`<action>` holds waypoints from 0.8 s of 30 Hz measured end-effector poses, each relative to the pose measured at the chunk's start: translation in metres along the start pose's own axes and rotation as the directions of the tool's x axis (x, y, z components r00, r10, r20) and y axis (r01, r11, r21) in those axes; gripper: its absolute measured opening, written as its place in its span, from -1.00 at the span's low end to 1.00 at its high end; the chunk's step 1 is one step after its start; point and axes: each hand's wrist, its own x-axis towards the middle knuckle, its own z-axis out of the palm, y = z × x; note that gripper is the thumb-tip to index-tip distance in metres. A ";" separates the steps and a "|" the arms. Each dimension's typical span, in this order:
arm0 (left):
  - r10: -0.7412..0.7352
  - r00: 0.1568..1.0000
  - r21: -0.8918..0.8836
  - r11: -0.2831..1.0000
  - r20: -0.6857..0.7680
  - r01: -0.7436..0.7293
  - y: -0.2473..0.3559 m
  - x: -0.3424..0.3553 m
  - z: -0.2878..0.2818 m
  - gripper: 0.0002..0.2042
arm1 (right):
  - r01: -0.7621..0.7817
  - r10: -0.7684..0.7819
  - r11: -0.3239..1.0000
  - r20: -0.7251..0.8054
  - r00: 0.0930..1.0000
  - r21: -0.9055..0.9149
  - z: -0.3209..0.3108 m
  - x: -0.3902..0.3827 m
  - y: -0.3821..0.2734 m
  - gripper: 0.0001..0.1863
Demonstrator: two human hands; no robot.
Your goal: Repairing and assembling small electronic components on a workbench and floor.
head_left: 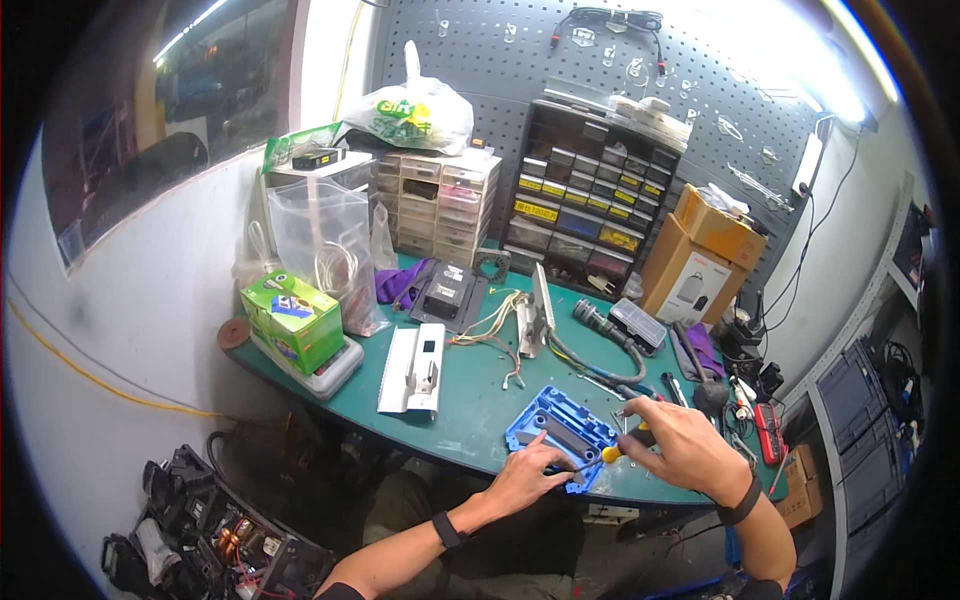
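A blue plastic housing (575, 412) with dark grey insides lies at the front edge of the green table. My left hand (525, 478) grips its near left side, with the fingers bent over the rim and close to the shaft tip. In my right hand (685, 447) is a screwdriver (611, 454) with a yellow and black handle, tilted so that its shaft points down left into the housing. My fingers hide part of the handle and the exact spot where the tip meets the housing.
Left of the housing lies a white metal bracket (412, 370); behind stand a metal plate (541, 308) and loose wires (495, 325). A thick black hose (610, 330), small tools and a red multimeter (769, 433) lie to the right. A green box (292, 322) stands at left.
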 end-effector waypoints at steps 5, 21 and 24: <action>0.037 0.999 0.005 0.999 -0.029 -0.037 0.000 0.000 0.000 -0.85 | 0.067 -0.069 0.994 0.016 0.997 0.085 -0.002 0.002 0.001 -0.65; -0.001 1.000 -0.002 1.000 -0.019 0.001 0.000 0.001 0.000 -0.86 | 0.003 -0.004 0.999 -0.020 1.000 -0.033 0.008 0.002 0.005 -0.62; 0.001 1.000 0.010 1.000 -0.025 -0.001 0.002 0.001 -0.001 -0.85 | 0.151 -0.142 0.986 -0.118 0.983 0.074 0.009 0.002 0.004 -0.63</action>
